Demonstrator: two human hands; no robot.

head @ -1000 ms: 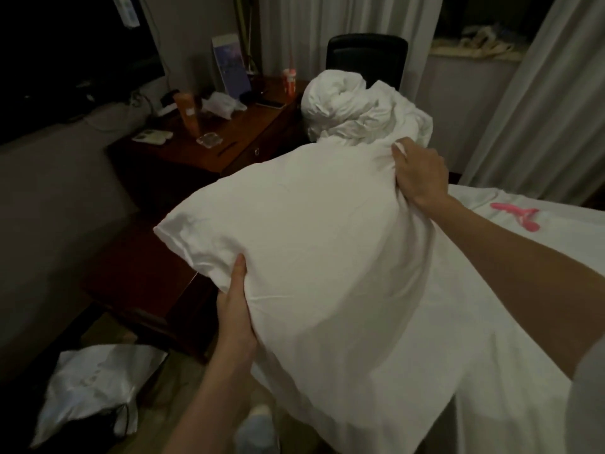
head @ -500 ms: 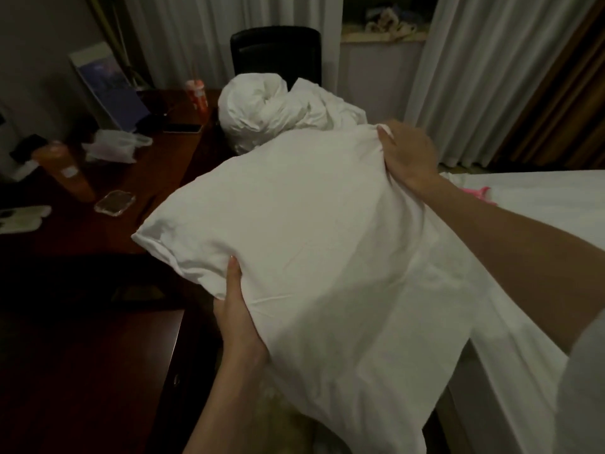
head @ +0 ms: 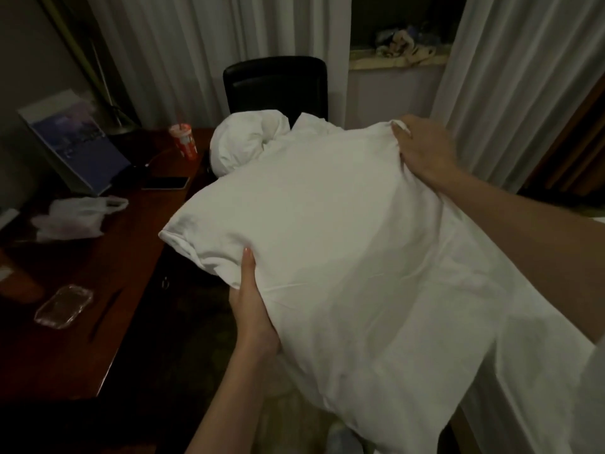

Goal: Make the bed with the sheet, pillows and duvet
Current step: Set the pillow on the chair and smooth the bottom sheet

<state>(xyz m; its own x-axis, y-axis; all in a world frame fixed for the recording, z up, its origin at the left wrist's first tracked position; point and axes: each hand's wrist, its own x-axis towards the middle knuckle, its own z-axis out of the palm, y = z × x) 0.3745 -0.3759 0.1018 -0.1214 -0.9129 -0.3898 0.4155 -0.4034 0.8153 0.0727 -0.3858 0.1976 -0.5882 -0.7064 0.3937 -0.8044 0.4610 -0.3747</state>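
Note:
A large white pillow (head: 343,244) in its case fills the middle of the view, held up in the air between both hands. My left hand (head: 253,309) grips its near left edge from below, thumb on top. My right hand (head: 422,149) clutches the far right corner, fingers curled into the cloth. Behind the pillow a bundled white duvet (head: 248,142) is heaped on a black chair (head: 275,83). A strip of the bed's white sheet (head: 537,371) shows at the lower right, partly hidden by my right arm.
A dark wooden desk (head: 108,309) stands on the left with a red cup (head: 184,140), a phone (head: 165,183), a plastic bag (head: 75,214), a clear tray (head: 64,306) and a propped blue book (head: 75,142). White curtains (head: 510,80) hang behind.
The view has swung right and up, away from the floor and the bed. The pillow stays held by both hands the same way, now lifted a little higher toward the chair.

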